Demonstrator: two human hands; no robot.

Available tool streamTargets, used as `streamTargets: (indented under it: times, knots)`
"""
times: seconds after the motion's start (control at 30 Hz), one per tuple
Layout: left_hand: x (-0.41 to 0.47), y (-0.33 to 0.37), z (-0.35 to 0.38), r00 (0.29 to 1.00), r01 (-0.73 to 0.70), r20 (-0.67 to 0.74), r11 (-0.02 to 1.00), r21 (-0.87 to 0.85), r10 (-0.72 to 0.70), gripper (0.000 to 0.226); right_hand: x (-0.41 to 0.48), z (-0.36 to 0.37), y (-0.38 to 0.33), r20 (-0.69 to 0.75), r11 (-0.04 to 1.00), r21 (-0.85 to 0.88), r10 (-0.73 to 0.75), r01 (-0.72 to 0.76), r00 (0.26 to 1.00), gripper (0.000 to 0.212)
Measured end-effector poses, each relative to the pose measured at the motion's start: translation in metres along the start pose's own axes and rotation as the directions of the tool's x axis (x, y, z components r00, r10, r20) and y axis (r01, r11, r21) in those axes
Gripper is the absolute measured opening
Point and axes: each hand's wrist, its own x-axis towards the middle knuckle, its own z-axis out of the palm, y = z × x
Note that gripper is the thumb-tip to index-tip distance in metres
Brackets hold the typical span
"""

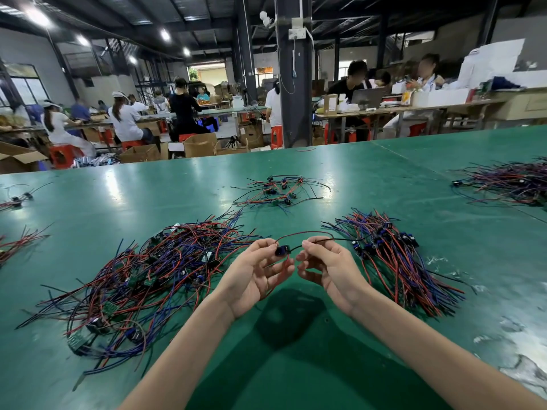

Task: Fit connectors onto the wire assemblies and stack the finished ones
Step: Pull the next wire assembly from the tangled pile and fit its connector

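You have one blue connector [282, 250] held above the desk [399, 179], red and black wires [307, 232] looping from it; tangled assemblies [154, 276] lie left, an aligned stack [393, 261] right.

On the green table [325, 365], a small pile [278, 190] of wire assemblies is laid centrally. Nearer and left of it a tangled heap [154, 270] is spread; nearer and right, an aligned stack [393, 261].

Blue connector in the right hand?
No, the left hand pinches the blue connector; the right hand holds only its black wire.
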Motion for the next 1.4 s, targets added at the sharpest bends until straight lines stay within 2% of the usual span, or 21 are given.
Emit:
streamTargets:
  times: [0.17,0.37,0.53,0.67,0.73,0.87,0.93,1.0,1.1,1.17,1.23,1.3,1.4]
  knots:
    - [-0.001,0.004,-0.004,0.997,0.070,0.035,0.994,-0.090,-0.067,0.011,0.002,-0.003,-0.002,-0.043,1.000,0.013,0.016,-0.016,0.999,0.011]
    - [0.003,0.000,-0.004,0.999,0.042,-0.011,0.999,-0.030,-0.043,0.016,0.004,-0.004,-0.001,-0.088,0.999,-0.048,0.009,-0.013,0.996,0.011]
    - [0.006,-0.001,-0.005,0.998,-0.024,-0.059,0.999,-0.042,0.022,0.013,0.006,-0.006,0.000,-0.113,0.978,-0.203,-0.061,0.037,0.992,0.011]
    - [0.009,0.002,-0.007,0.993,-0.071,-0.101,0.995,-0.070,0.064,0.018,0.006,-0.009,-0.001,-0.074,0.971,-0.222,0.072,-0.087,0.995,0.011]
    - [0.010,0.003,-0.009,0.988,-0.111,-0.117,0.991,-0.073,0.102,0.018,0.007,-0.011,-0.001,-0.054,0.939,-0.325,0.103,-0.115,0.993,0.016]
    - [0.012,0.004,-0.008,0.964,-0.230,-0.119,0.970,0.080,0.239,0.014,0.008,-0.012,0.003,-0.051,0.894,-0.439,0.074,-0.089,0.996,0.022]
    - [0.013,0.006,-0.007,0.966,-0.236,-0.079,0.966,0.109,0.245,0.012,0.010,-0.013,0.005,-0.050,0.863,-0.501,0.047,-0.066,0.998,0.022]
    - [0.016,0.011,-0.005,0.980,-0.189,-0.036,0.973,0.135,0.195,0.014,0.011,-0.014,0.008,-0.046,0.842,-0.538,0.029,-0.049,0.999,0.023]
    - [0.034,0.022,0.005,0.995,-0.074,-0.044,0.941,0.331,0.094,0.015,0.015,-0.015,0.013,-0.051,0.844,-0.535,0.015,-0.040,0.999,0.024]
    - [0.062,0.038,0.016,0.987,-0.083,-0.082,0.871,0.485,0.139,0.019,0.016,-0.015,0.015,-0.058,0.841,-0.539,0.008,-0.038,0.998,0.023]
    - [0.092,0.063,0.027,0.979,-0.090,-0.109,0.843,0.531,0.173,0.031,0.015,-0.015,0.016,-0.054,0.821,-0.570,0.013,-0.041,0.998,0.023]
    - [0.116,0.082,0.031,0.980,0.023,-0.178,0.849,0.528,0.084,0.044,0.011,-0.016,0.018,-0.028,0.786,-0.618,0.011,-0.026,1.000,0.023]
    - [0.132,0.095,0.019,0.958,0.228,-0.280,0.752,0.618,-0.060,0.045,0.008,-0.017,0.018,0.013,0.765,-0.644,0.000,0.009,1.000,0.022]
